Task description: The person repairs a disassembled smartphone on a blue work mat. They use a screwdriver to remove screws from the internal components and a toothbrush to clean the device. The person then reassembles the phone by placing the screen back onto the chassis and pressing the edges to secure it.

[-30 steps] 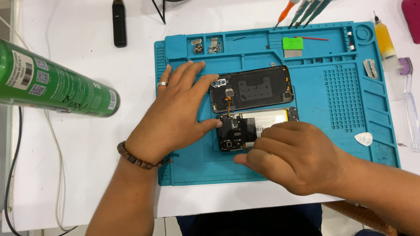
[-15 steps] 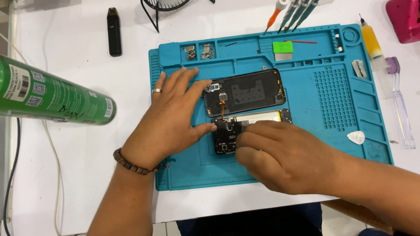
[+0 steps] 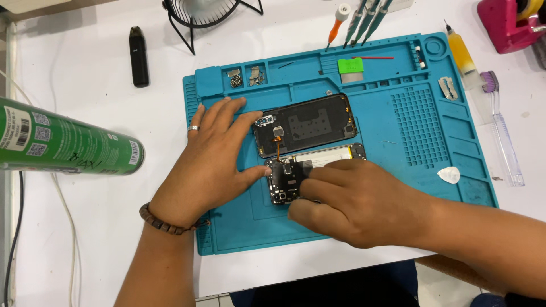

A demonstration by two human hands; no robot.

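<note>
Opened phone [image 3: 287, 181] lay on blue mat [image 3: 432, 131], back cover [image 3: 307, 123] beside it. Left hand [image 3: 207, 162] rested spread, thumb against phone. Right hand [image 3: 355, 202] covered phone; grip could not be told.

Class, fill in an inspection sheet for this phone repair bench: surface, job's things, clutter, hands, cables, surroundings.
Surface: blue repair mat on a white table.
Job's things: opened phone body; black back cover beside it, joined by an orange flex cable.
Clutter: green spray can, screwdrivers, white pick, toothbrush, screws.
Hands: left hand flat on the mat, thumb against the phone body; right hand covers it.
Cables: black and white cables at the left edge.
Surroundings: small fan, pink holder.
</note>
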